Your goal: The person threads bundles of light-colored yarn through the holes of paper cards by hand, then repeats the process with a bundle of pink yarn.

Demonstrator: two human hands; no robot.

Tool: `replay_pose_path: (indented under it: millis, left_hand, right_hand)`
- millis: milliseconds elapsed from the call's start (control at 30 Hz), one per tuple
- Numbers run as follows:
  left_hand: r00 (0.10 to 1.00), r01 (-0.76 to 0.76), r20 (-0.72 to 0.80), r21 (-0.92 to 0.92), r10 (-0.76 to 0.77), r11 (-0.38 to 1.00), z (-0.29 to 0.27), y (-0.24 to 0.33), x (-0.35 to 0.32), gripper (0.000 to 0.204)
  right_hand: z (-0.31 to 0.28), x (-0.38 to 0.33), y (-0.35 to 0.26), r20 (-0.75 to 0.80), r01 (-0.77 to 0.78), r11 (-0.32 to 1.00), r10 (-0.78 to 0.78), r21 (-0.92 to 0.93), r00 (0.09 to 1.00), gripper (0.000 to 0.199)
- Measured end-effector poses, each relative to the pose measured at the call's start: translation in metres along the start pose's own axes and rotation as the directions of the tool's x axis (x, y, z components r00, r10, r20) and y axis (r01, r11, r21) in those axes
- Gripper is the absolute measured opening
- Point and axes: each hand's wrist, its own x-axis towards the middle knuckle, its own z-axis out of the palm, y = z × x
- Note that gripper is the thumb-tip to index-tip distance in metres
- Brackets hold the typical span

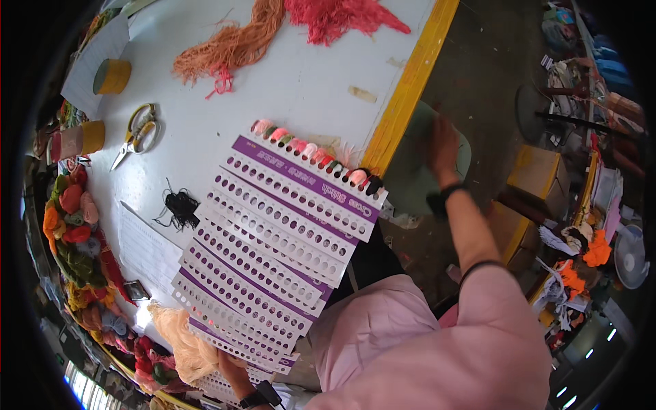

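Note:
My left hand [234, 374] is at the lower edge, beside a loose bundle of peach thread [184, 345] and the near end of the cards. Its fingers are mostly hidden, so their grip does not show. A fanned stack of white and purple punched thread cards [263, 253] lies across the table corner. Small thread tufts in pink, red, green, white and black [314, 154] run along the far edge of the top card. My right hand [444, 143] reaches out past the table's right edge, above a pale green stool seat [462, 164]. Motion and shadow smear its fingers.
Yellow-handled scissors [139, 130] and a black thread tangle [181, 208] lie on the white table [178, 41]. Orange-brown thread [236, 44] and red thread [338, 17] lie at the far side. Colourful skeins [78, 225] line the left. Cardboard boxes [536, 178] stand on the right.

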Motion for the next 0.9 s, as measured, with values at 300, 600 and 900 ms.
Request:
replay_pose_path:
  millis: [300, 600, 900]
  left_hand:
    - [0.998, 0.047, -0.047, -0.009, -0.048, 0.999, 0.015, 0.007, 0.011, 0.037]
    - [0.993, 0.063, -0.103, 0.01, -0.061, 0.998, -0.017, -0.002, 0.007, 0.038]
    - [0.74, -0.657, -0.329, -0.17, 0.586, 0.734, -0.152, 0.187, -0.035, 0.024]
  right_hand:
    - [0.005, -0.103, -0.05, 0.544, 0.03, 1.0, -0.028, 0.005, 0.839, 0.034]
    - [0.009, -0.065, -0.123, 0.542, -0.181, 0.829, -0.166, 0.53, 0.824, 0.035]
    - [-0.083, -0.039, -0.018, 0.255, -0.141, 0.958, 0.076, 0.249, 0.964, 0.027]
